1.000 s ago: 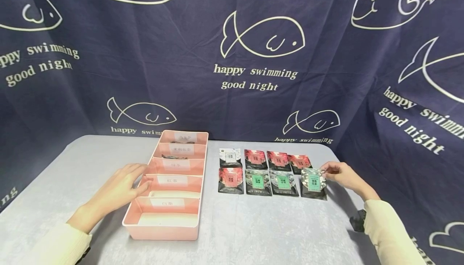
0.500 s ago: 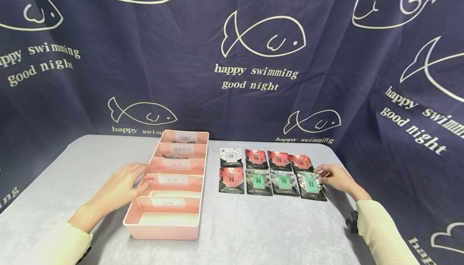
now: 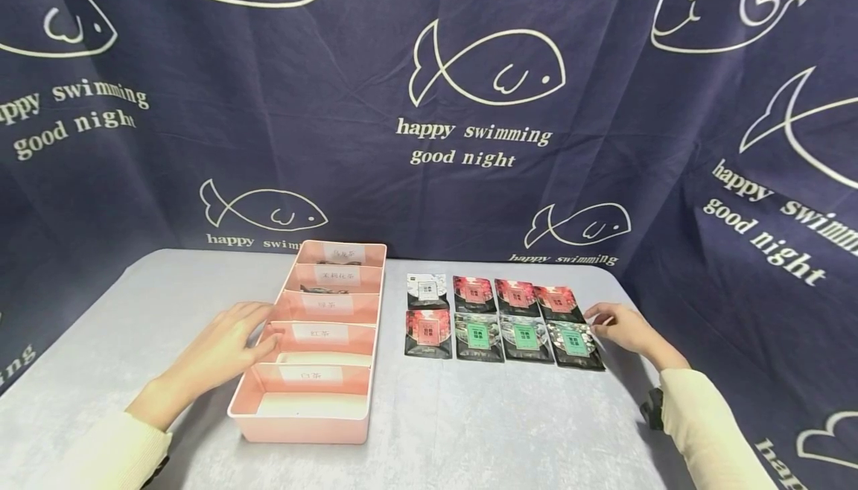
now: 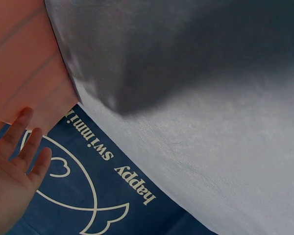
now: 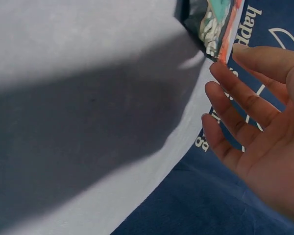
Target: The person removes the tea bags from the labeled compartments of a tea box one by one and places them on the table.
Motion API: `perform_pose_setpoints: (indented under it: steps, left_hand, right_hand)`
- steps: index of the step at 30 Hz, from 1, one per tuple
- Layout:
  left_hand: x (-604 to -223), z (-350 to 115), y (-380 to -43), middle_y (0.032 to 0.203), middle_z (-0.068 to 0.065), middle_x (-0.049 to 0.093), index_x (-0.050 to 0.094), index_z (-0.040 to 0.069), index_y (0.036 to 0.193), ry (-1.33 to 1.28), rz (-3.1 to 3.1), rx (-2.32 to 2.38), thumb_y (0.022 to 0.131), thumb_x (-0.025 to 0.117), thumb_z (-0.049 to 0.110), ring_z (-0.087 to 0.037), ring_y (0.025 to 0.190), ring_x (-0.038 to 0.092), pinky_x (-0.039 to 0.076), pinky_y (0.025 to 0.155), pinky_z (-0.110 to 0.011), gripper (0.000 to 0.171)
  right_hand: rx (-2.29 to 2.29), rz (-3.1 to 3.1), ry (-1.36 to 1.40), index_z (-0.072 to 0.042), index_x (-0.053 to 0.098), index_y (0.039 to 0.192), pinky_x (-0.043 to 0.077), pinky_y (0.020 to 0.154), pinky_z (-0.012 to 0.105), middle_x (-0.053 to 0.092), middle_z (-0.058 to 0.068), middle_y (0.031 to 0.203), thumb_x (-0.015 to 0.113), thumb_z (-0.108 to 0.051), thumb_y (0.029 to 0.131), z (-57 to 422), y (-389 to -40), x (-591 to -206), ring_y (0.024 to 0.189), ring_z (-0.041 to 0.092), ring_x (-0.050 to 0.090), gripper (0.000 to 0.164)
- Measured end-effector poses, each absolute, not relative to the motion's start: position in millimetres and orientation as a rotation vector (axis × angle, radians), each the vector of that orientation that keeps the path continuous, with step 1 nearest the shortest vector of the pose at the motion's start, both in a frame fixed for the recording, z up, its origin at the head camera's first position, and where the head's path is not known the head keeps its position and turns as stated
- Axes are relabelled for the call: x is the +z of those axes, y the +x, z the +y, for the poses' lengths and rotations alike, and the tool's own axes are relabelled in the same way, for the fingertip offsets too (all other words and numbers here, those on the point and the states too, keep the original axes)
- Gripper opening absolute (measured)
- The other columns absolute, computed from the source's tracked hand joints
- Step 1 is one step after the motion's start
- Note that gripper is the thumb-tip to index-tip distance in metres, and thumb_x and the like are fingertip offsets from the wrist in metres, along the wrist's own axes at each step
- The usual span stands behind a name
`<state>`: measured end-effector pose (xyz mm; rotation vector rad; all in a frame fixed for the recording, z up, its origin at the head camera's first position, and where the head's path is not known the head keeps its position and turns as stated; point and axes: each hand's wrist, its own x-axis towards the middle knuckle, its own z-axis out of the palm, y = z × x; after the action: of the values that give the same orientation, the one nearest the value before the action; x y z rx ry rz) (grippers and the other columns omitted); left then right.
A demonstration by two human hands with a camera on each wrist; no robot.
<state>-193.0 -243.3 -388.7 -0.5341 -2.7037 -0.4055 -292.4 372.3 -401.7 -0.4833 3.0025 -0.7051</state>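
Observation:
My left hand rests at the left rim of a pink divided box, its fingers loosely extended in the left wrist view. Beside the rightmost tea sachet of the front row, a black one with a green label, is my right hand. Its fingers are relaxed with nothing between them, fingertips close to the sachet's edge. That sachet lies flat, and its corner also shows in the right wrist view. Left of it lie two green-labelled sachets and a red one.
A back row holds a white sachet and three red ones. Each box compartment has a paper label; dark packets show in the two rear compartments. A dark blue fish-print curtain hangs behind and beside the grey table.
The green-labelled sachet, held up by the right hand a second ago, now lies flat at the row's end. The right hand has let it go. The left hand stays in place.

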Motion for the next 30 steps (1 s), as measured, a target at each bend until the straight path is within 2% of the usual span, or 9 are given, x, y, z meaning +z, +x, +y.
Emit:
perform_pose_setpoints:
  steps: [9,15,22,26,30]
  left_hand:
    - [-388,-243,-193,0.114,-0.018,0.06,0.058,-0.002,0.115,-0.536,-2.704,-0.407,0.083,0.061,0.028,-0.038,0.111,0.051,0.038,0.095,-0.051,0.044]
    - [-388,-243,-193,0.115,-0.018,0.06,0.058,-0.001,0.115,-0.533,-2.705,-0.414,0.083,0.061,0.029,-0.038,0.111,0.051,0.038,0.095,-0.051,0.043]
    - [-389,-243,-193,0.114,-0.018,0.06,0.058,-0.001,0.114,-0.545,-2.694,-0.408,0.083,0.061,0.028,-0.037,0.11,0.052,0.039,0.095,-0.051,0.043]
    - [-388,-243,-193,0.114,-0.018,0.06,0.059,-0.001,0.114,-0.543,-2.69,-0.414,0.083,0.061,0.028,-0.037,0.11,0.052,0.039,0.094,-0.051,0.042]
    - [-387,-243,-192,0.114,-0.017,0.06,0.059,0.0,0.113,-0.544,-2.691,-0.413,0.083,0.061,0.028,-0.037,0.11,0.052,0.039,0.095,-0.051,0.041]
  right_hand:
    - [-0.705,3.107,-0.554,0.002,0.064,0.096,0.048,0.057,0.026,0.064,0.008,0.078,0.061,0.0,0.078,358,-297,-391,0.068,0.018,0.06,0.019]
    - [-0.695,3.113,-0.67,0.0,0.064,0.093,0.049,0.063,0.029,0.065,0.008,0.082,0.061,-0.002,0.079,337,-296,-385,0.074,0.021,0.06,0.014]
    - [-0.693,3.1,-0.715,0.001,0.064,0.101,0.048,0.061,0.026,0.066,0.012,0.088,0.062,-0.004,0.08,309,-294,-381,0.074,0.017,0.06,0.021]
    - [-0.709,3.096,-0.751,-0.003,0.064,0.098,0.051,0.066,0.031,0.065,0.013,0.091,0.063,-0.003,0.079,295,-295,-382,0.075,0.017,0.059,0.019]
    - [-0.684,3.115,-0.817,-0.003,0.064,0.097,0.051,0.071,0.039,0.065,0.013,0.091,0.065,-0.005,0.078,280,-296,-382,0.079,0.023,0.06,0.019]
